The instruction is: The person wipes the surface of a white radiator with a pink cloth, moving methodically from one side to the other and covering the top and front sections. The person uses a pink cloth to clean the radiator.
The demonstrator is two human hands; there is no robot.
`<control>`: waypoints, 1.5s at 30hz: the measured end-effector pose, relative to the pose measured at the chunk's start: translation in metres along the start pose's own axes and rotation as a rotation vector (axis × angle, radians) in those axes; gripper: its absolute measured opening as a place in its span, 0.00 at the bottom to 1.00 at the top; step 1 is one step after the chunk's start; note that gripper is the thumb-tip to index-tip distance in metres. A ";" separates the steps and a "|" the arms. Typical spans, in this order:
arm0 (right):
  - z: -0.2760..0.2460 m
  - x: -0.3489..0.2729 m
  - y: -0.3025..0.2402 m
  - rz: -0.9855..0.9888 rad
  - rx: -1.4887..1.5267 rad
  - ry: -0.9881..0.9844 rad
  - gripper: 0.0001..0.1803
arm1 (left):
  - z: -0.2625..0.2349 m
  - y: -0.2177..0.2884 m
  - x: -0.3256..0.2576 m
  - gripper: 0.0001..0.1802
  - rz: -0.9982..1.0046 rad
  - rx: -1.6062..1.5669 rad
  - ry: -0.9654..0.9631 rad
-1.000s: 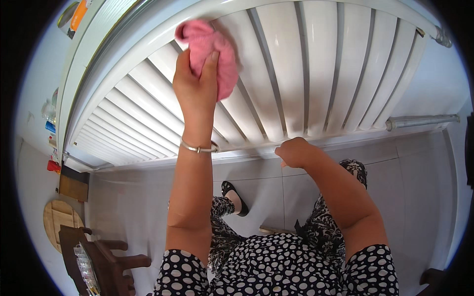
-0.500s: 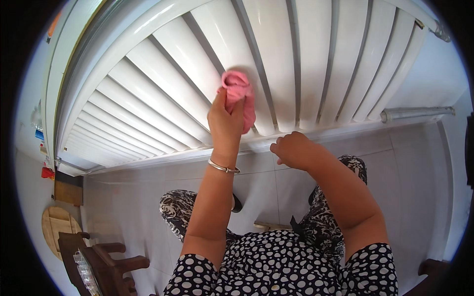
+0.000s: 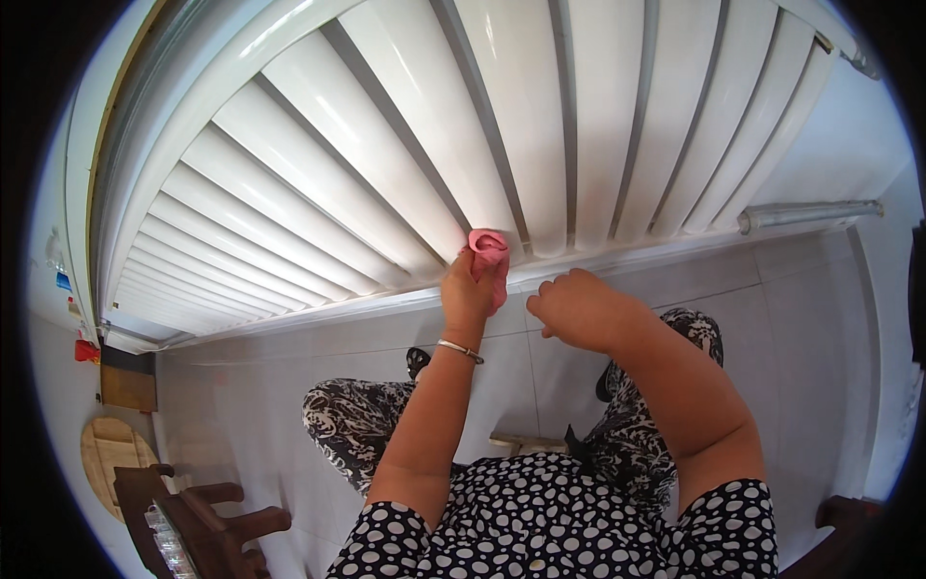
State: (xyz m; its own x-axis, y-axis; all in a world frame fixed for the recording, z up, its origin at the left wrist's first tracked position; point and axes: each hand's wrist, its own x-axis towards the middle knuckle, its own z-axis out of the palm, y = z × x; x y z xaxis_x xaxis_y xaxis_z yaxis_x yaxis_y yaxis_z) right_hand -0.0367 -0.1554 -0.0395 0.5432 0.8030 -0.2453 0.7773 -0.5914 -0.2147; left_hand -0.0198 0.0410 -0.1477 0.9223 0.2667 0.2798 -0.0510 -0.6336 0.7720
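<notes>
My left hand (image 3: 466, 299), with a silver bangle at the wrist, grips a bunched pink cloth (image 3: 490, 253). The cloth rests against the lower end of one slat of a white radiator (image 3: 359, 125) that fills the upper part of the view. To the right of it, my right hand (image 3: 577, 307) is held in a loose fist below the radiator, fingers curled in and nothing showing in them. It touches neither the cloth nor the slats.
A grey pipe (image 3: 810, 216) juts out at the radiator's lower right. Grey floor tiles (image 3: 241, 405) lie below. A dark wooden chair (image 3: 207, 521) stands at lower left, near a round wooden board (image 3: 114, 458). Beneath me is part of a low wooden stool (image 3: 526, 442).
My left hand has slid the pink cloth down the slat to its lower end, slightly to the right. My right hand stays nearly in place, still curled.
</notes>
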 end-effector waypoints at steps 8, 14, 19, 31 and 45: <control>0.001 0.006 0.004 0.005 0.012 -0.032 0.11 | 0.006 -0.028 -0.007 0.20 -0.162 0.187 -0.294; 0.010 0.009 0.007 -0.018 -0.019 -0.013 0.12 | -0.058 0.090 0.013 0.15 0.325 0.006 0.142; 0.017 0.009 0.017 -0.024 0.035 0.046 0.12 | -0.121 0.211 0.062 0.25 0.881 0.224 0.523; 0.018 0.008 0.014 0.040 0.027 0.057 0.07 | -0.090 0.204 0.069 0.15 0.820 0.814 0.342; 0.023 0.001 0.000 0.008 0.025 -0.038 0.11 | 0.009 0.048 0.018 0.11 0.684 0.916 -0.128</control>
State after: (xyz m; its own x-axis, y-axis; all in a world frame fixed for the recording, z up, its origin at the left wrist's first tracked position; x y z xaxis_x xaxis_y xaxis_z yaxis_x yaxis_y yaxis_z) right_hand -0.0439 -0.1561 -0.0611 0.5362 0.7954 -0.2825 0.7647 -0.5995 -0.2365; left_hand -0.0021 0.0087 -0.1108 0.8441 -0.3787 0.3797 -0.3062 -0.9216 -0.2384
